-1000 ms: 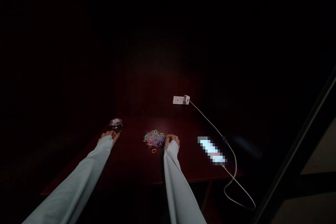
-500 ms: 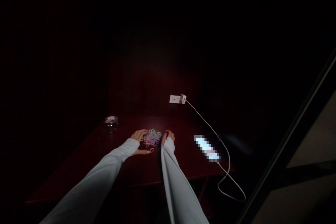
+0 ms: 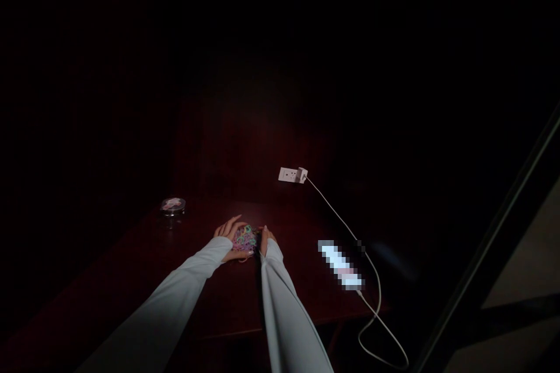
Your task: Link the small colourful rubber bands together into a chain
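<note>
Pastel bands lie bunched on a dark red table, just below the centre of the head view, cupped between two hands. The left hand has thumb and fingers spread wide around one side of the heap; the right hand, fingers close together, borders the other, though whether it grips any bands cannot be told. The gathering looks well along, with the heap compact but resting low, seemingly on the table. A round case sits apart at centre left, its contents unclear. At lower right, a lit phone trails a white cable.
</note>
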`<state>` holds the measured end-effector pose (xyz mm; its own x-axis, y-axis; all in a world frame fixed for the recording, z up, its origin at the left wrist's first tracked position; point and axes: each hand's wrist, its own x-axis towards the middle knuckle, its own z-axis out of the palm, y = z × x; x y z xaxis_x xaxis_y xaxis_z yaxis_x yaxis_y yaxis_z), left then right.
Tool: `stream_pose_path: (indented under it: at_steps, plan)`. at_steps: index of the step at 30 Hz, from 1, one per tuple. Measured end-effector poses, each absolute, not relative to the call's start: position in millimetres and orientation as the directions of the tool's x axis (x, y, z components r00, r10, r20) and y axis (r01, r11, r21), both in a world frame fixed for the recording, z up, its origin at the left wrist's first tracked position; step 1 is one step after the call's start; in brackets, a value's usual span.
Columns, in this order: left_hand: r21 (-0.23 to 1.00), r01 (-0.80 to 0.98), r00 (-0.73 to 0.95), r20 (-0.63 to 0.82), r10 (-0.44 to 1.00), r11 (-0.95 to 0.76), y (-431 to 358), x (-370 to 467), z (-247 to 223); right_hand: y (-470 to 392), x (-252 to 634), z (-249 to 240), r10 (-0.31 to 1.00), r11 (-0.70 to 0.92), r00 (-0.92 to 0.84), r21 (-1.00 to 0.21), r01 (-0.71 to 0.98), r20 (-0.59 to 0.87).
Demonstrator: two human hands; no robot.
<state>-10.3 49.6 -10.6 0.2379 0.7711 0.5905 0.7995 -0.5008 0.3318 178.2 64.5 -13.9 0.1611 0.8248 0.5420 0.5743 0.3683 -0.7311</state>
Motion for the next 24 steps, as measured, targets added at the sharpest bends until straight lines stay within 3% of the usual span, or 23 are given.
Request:
stream_pose_path:
  at_steps: [6,9,14,18,21,24]
  plan:
    - [0.586,0.769,-0.026,0.428,0.903,-0.256,65.6,-25.0,-7.8,61.8,179.9,-2.5,0.898,0.276,0.172,-0.822,0.498,0.405]
    - [0.646,0.723,-0.027,0.382,0.924,-0.246,64.7,-23.7,-5.0,57.7,176.8,-0.1,0.918,0.255,0.16,-0.85,0.461,0.362]
    - [0.646,0.666,0.142,0.382,0.913,-0.374,62.3,-16.7,-4.8,53.5,173.7,-3.9,0.911,0.285,0.189,-0.891,0.352,0.366]
    - [0.621,0.695,0.131,0.388,0.912,-0.364,61.5,-18.7,-1.4,51.8,176.4,-3.0,0.931,0.294,0.132,-0.911,0.288,0.342]
    - [0.513,0.768,0.166,0.419,0.893,-0.383,61.6,-22.8,1.5,50.8,176.0,-1.8,0.927,0.32,0.086,-0.89,0.325,0.365]
    - [0.481,0.729,0.233,0.495,0.837,-0.487,59.9,-22.8,1.4,49.3,171.2,-2.6,0.927,0.327,0.048,-0.863,0.385,0.373]
